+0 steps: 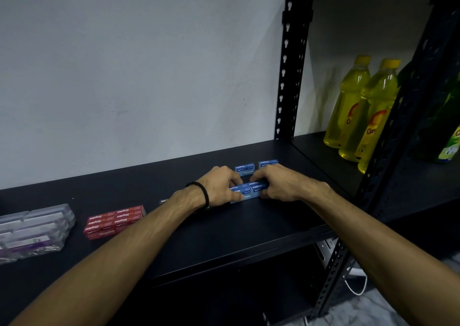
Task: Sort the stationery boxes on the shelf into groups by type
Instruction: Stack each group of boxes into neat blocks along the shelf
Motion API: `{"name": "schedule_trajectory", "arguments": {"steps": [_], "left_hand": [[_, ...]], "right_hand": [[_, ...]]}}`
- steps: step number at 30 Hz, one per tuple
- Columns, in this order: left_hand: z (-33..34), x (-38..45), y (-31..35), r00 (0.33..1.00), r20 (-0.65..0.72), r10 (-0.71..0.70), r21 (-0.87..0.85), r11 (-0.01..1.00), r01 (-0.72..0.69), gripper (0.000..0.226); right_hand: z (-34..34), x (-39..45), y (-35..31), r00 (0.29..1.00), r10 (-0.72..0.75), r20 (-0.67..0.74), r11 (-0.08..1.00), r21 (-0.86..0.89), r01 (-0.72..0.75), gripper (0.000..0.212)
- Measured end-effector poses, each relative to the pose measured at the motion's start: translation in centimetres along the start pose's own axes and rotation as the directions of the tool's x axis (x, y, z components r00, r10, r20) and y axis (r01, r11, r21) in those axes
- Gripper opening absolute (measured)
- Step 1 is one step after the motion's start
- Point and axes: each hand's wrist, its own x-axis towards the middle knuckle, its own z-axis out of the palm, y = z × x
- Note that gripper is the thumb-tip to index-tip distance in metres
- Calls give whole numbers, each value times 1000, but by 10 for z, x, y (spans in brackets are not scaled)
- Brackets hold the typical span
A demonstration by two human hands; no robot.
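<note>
both hands are down on the black shelf (224, 238), clamped from either side on a small cluster of blue boxes (249, 190). the left hand (220, 185) grips the cluster's left end with curled fingers and thumb; the right hand (278, 182) grips its right end the same way — the two hands nearly meet over the top. a black band (202, 192) sits on the left wrist. just behind the hands, two more blue boxes (256, 167) stand side by side near the wall. further left on the shelf lies a stack of red boxes (114, 221), and at the far left a stack of clear boxes (34, 228). a dark box shows partly behind the left wrist. to the right, past the upright — yellow bottles (361, 111).
</note>
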Motion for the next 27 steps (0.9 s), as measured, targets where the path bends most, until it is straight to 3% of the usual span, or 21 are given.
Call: {"name": "schedule_trajectory", "arguments": {"steps": [4, 7, 12, 16, 21, 27], "left_hand": [[-4, -3, -3, 1000, -3, -1, 16, 1000, 1, 49], [-13, -4, -6, 996, -86, -2, -13, 1000, 1, 61], [-29, 11, -13, 979, -203, -12, -48, 999, 2, 44], [-27, 32, -16, 984, -176, -40, -53, 998, 31, 39], [-18, 54, -12, 986, -154, -71, -94, 994, 57, 40], [-7, 68, -8, 991, -124, -49, -61, 997, 42, 31]], "right_hand": [[1, 1, 3, 1000, 17, 1, 1000, 1, -17, 35], [-8, 0, 9, 997, 61, -42, 995, 79, -57, 44], [-31, 6, 27, 974, 125, -191, 980, 175, -91, 38], [-29, 20, 41, 942, 143, -303, 989, 75, -126, 39], [-20, 29, 45, 932, 191, -306, 979, -12, -205, 41], [-14, 36, 45, 946, 166, -280, 984, -10, -176, 32]]}}
